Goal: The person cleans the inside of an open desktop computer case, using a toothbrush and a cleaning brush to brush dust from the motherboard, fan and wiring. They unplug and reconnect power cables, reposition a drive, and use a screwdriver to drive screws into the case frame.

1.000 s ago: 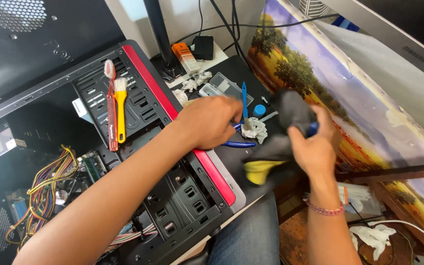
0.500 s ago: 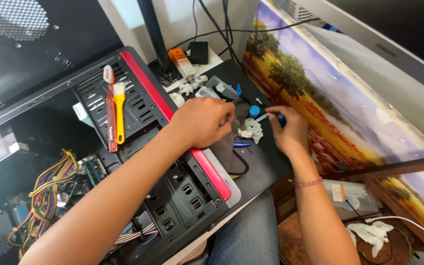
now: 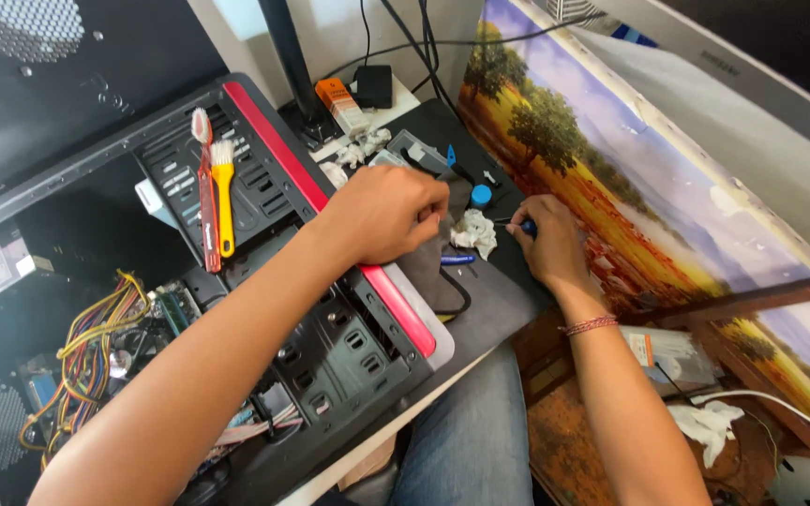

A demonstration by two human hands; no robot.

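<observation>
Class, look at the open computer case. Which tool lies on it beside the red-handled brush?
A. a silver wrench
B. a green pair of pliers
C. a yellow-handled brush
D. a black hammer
C: a yellow-handled brush lies alongside the red-handled brush on the computer case.

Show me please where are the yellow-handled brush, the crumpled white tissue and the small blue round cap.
yellow-handled brush point(image 3: 225, 211), head view, middle of the handle.
crumpled white tissue point(image 3: 473, 231), head view, centre of the wad.
small blue round cap point(image 3: 481, 195), head view, its top face.

Yellow brush point(image 3: 224, 199) (red-edged black case point(image 3: 330, 309))
</observation>
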